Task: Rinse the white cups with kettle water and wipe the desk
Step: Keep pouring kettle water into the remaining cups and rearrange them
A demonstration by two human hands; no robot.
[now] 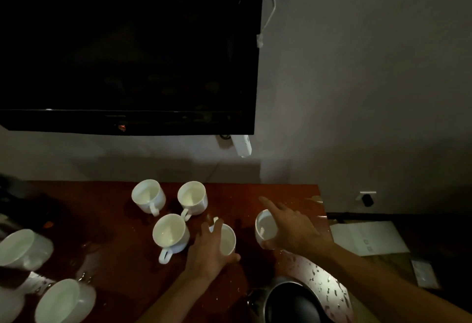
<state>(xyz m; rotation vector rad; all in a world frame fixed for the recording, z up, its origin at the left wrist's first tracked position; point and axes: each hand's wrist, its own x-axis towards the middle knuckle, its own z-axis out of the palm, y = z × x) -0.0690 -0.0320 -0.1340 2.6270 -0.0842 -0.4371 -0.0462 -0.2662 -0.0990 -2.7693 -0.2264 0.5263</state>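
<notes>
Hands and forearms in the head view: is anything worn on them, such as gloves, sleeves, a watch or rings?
Nothing visible. The left hand and right hand are bare, with no gloves. Both forearms are uncovered as far as the frame shows. No watch, bracelet or ring shows, though the dim light could hide small items.

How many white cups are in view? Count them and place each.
7: two at back, one centre, one per hand, two tipped front-left. More may sit off-frame.
</notes>
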